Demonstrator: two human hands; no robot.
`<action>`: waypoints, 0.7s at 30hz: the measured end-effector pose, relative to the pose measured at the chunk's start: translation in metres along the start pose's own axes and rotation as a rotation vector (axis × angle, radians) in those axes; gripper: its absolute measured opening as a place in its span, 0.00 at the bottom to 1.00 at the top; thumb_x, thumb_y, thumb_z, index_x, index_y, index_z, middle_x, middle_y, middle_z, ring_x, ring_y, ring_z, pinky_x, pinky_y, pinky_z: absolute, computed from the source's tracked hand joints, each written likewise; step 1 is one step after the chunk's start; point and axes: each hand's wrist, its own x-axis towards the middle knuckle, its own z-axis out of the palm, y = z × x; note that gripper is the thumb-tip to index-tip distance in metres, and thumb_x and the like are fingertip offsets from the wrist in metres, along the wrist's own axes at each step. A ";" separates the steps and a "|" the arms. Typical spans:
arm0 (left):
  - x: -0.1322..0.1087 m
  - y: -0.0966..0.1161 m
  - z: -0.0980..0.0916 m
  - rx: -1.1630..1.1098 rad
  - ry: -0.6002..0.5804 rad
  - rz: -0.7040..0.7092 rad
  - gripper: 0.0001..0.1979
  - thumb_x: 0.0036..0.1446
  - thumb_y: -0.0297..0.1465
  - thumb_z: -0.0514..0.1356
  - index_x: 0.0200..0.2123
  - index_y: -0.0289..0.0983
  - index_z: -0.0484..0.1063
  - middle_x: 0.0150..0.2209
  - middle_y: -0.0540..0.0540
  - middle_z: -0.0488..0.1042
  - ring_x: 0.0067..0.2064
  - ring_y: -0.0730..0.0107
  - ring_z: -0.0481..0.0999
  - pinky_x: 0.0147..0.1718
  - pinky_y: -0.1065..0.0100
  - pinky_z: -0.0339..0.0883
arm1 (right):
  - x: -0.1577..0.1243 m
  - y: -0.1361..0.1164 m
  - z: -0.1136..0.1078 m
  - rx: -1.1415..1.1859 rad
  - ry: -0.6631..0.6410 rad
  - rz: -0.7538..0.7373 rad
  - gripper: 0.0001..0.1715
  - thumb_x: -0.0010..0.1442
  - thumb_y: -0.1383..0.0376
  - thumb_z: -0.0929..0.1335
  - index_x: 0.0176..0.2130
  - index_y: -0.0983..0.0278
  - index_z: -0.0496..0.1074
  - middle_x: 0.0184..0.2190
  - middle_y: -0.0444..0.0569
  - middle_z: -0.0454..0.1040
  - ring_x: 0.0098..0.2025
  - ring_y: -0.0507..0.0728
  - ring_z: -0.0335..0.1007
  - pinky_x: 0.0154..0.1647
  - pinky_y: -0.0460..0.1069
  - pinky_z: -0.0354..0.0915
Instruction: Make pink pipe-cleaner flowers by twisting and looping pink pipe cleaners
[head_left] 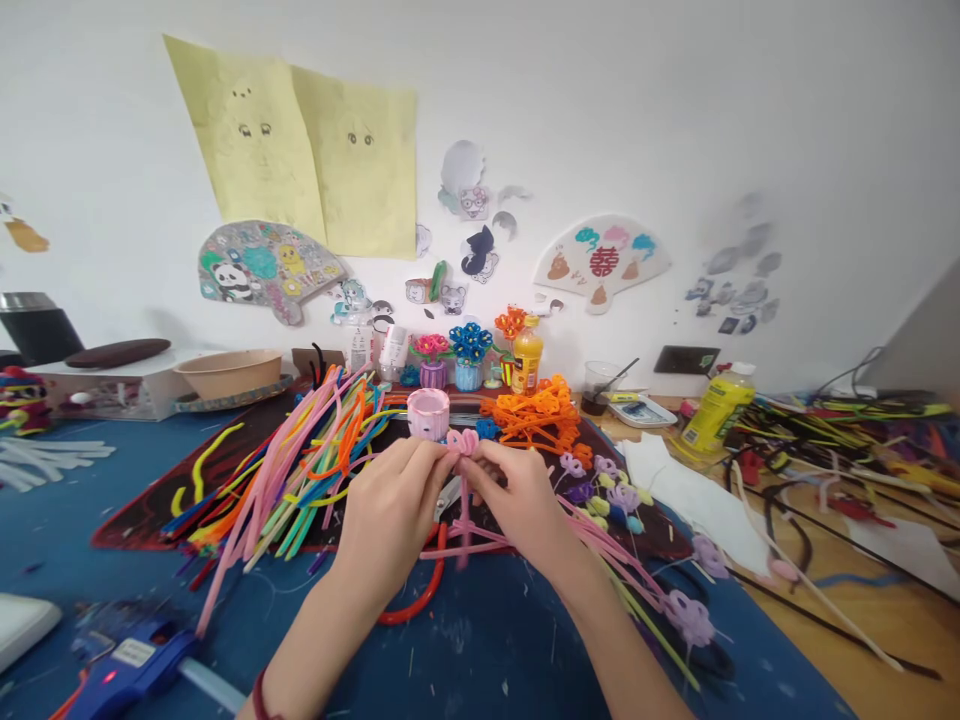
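Pinching: 2 hands meet mid-scene, and the left hand (394, 500) has its grip tight on a pink flower (463, 441) while the right hand (521, 490) nips it from the other side, thumb and fingers pressed together.
Pink flower: held up above the blue desk (480, 650), loops on top, pink stem (464, 515) dangling below, its lower end blurred.
Pink cup (428, 415): upright, just behind the hands.
Pipe cleaners (292, 470): a big sprawl to the left, pink, yellow, orange and green over a dark mat (146, 515).
Glue gun (135, 665): nearer on the left, red light glowing!
Orange flowers (536, 415): heaped behind the right hand.
Purple flowers (688, 617): scattered further right.
Potted flowers (470, 375): 3 at the back, pink, blue and orange.
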 end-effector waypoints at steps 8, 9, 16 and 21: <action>-0.001 0.005 -0.002 0.154 0.008 0.070 0.11 0.63 0.28 0.54 0.28 0.35 0.69 0.25 0.47 0.69 0.30 0.66 0.65 0.31 0.66 0.58 | -0.003 -0.001 0.004 -0.277 0.096 -0.159 0.12 0.64 0.64 0.63 0.32 0.63 0.72 0.24 0.46 0.71 0.25 0.53 0.63 0.27 0.46 0.58; -0.001 0.005 -0.002 0.159 0.004 0.066 0.10 0.63 0.28 0.54 0.28 0.36 0.69 0.25 0.47 0.69 0.30 0.66 0.64 0.31 0.65 0.58 | -0.003 -0.001 0.004 -0.342 0.101 -0.191 0.11 0.64 0.65 0.62 0.32 0.63 0.71 0.26 0.47 0.71 0.27 0.53 0.64 0.28 0.47 0.58; 0.003 0.004 -0.007 0.186 0.047 0.110 0.06 0.61 0.30 0.57 0.32 0.36 0.71 0.30 0.46 0.75 0.34 0.63 0.67 0.36 0.63 0.58 | -0.004 -0.003 0.001 -0.333 0.033 -0.218 0.13 0.64 0.70 0.61 0.27 0.62 0.64 0.24 0.42 0.63 0.24 0.51 0.57 0.26 0.46 0.53; 0.003 0.003 -0.013 0.221 0.062 0.228 0.04 0.60 0.26 0.57 0.34 0.37 0.72 0.33 0.46 0.78 0.35 0.62 0.67 0.36 0.61 0.56 | -0.002 -0.006 -0.003 -0.299 -0.022 -0.208 0.14 0.64 0.70 0.61 0.26 0.62 0.60 0.23 0.40 0.59 0.24 0.50 0.53 0.25 0.46 0.50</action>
